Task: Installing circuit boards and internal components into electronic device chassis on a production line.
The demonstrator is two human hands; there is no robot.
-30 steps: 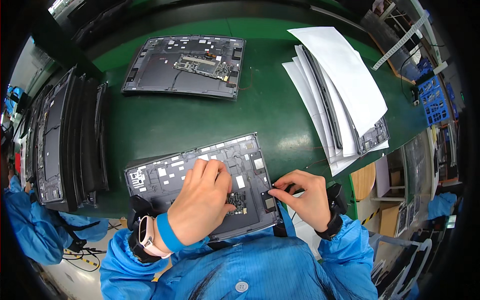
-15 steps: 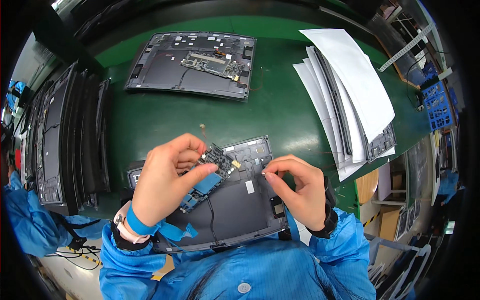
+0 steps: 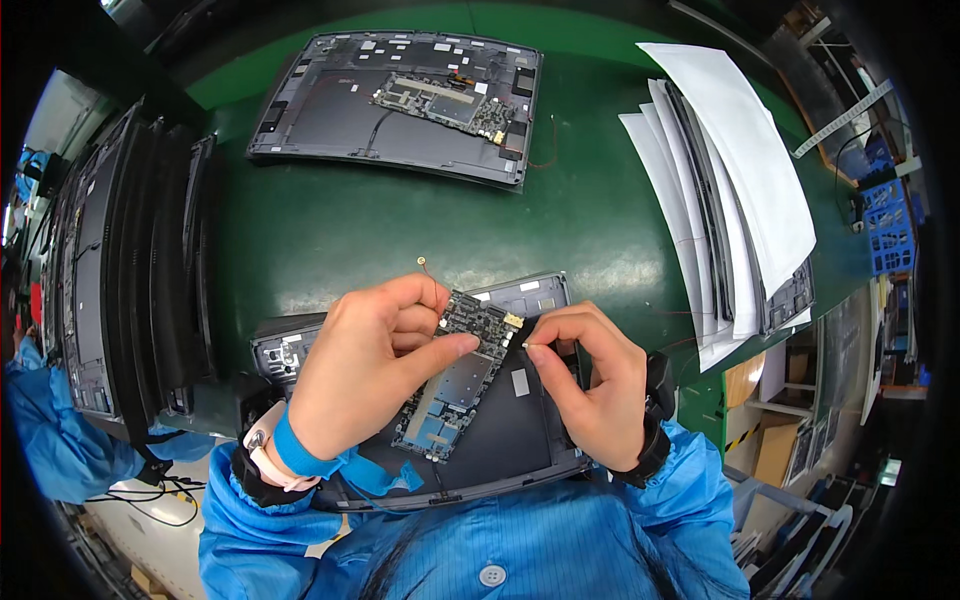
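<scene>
My left hand (image 3: 365,362) is closed on the upper end of a long circuit board (image 3: 458,375), thumb on its face and fingers behind its edge. The board slants above a dark grey device casing (image 3: 515,430) with a white label, close to my body. A thin wire with a small round gold-coloured end (image 3: 421,261) sticks up beside my left fingertips. My right hand (image 3: 598,385) pinches a tiny whitish connector (image 3: 526,346) between thumb and forefinger. This connector is just to the right of the board's edge, below its cream socket (image 3: 513,320); whether they touch I cannot tell.
Farther back on the green table (image 3: 330,225) lies another open casing (image 3: 330,125) with a circuit board on it. At right stands a stack of casings with white sheets (image 3: 740,170). Dark panels (image 3: 130,270) stand stacked at left, near a blue-sleeved person (image 3: 70,440).
My left hand has moved right and turned the circuit board, so its face shows more fully and its lower end hangs steeper. The right hand keeps its pinch. The whole view has shifted slightly.
</scene>
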